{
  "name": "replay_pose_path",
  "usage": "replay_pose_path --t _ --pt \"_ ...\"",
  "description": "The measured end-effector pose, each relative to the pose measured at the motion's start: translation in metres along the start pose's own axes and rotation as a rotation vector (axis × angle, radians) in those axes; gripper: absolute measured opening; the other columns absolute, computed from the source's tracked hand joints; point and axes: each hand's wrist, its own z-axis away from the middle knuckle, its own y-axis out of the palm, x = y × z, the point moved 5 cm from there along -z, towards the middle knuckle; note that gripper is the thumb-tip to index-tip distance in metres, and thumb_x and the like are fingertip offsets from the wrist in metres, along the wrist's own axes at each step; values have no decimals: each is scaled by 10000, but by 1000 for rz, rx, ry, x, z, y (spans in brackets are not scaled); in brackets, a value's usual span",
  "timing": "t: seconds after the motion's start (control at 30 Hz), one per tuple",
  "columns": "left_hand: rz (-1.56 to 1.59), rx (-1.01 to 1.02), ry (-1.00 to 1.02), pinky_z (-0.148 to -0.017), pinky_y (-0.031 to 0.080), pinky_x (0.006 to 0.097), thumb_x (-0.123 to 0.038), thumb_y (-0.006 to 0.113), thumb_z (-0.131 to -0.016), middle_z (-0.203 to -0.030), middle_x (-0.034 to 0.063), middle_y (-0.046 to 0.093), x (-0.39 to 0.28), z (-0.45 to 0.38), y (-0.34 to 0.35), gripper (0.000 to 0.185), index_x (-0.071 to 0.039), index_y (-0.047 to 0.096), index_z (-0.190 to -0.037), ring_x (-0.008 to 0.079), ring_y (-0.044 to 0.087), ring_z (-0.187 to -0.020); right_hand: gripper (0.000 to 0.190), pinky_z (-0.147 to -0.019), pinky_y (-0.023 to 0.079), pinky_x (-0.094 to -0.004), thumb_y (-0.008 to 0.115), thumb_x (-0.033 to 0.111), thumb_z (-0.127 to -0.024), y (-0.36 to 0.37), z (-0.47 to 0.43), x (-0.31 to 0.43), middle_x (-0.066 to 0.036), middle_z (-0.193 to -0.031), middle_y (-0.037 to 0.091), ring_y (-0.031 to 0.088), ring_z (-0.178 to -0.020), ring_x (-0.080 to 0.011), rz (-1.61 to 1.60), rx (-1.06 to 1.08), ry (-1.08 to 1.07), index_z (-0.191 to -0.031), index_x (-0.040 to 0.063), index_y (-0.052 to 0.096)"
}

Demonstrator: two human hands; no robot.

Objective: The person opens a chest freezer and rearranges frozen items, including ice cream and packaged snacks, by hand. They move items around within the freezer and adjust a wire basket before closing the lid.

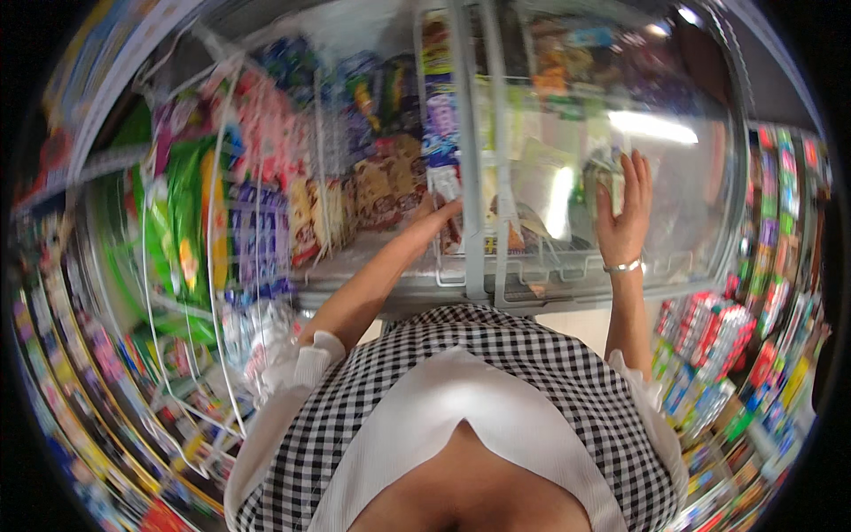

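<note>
Before me is a chest freezer with a glass sliding lid (678,206) and a grey lid frame (473,173). My left hand (435,216) reaches into the freezer from the left. Its fingers touch a narrow column of wrapped packs (441,126), near a silver and red pack (447,181). The lid frame partly hides the fingertips, so a grip cannot be made out. My right hand (625,206) is over the glass, thumb spread from the fingers, with a bracelet at the wrist. A pale greenish pack (602,176) shows behind the thumb; whether it is held or under the glass is unclear.
White wire dividers (216,199) stand at the left of the freezer. Brown and cream packs (389,183), pink packs (256,126) and a large green bag (179,219) fill the left side. Shelves of goods (774,233) line the right. Red and white packs (708,332) are stacked below.
</note>
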Motion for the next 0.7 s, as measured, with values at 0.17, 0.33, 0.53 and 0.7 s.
replay_pose_path --t 0.17,0.33,0.53,0.7 --pt "-78 142 10 -984 385 387 -535 632 -810 -1287 276 500 -20 37 -13 938 50 226 -1421 306 502 -1197 474 -1081 290 -454 624 79 -839 13 0 30 -185 -1387 440 355 -1327 -374 -33 22 -139 -1290 20 489" --pt "-302 -136 372 -975 406 408 -392 659 -815 -1254 231 545 10 69 -39 611 55 524 -1209 347 517 -1168 411 -1073 306 -447 617 74 -849 18 -44 125 -170 -1307 522 432 -1271 -353 -125 105 -502 -1248 26 531" --pt "-501 -739 652 -920 435 427 -232 697 -772 -1149 199 594 46 163 -119 458 19 569 -1133 365 550 -1068 345 -969 424 -415 610 125 -836 119 -53 237 -166 -1214 579 531 -1138 -342 -58 778 -1001 -1160 10 581" --pt "-682 -916 737 -857 463 402 -246 698 -770 -1087 141 622 53 182 -142 417 -12 586 -1096 319 584 -978 293 -816 499 -441 586 234 -830 282 -22 190 -165 -1032 652 614 -927 -348 506 1434 -1320 -1057 62 656"
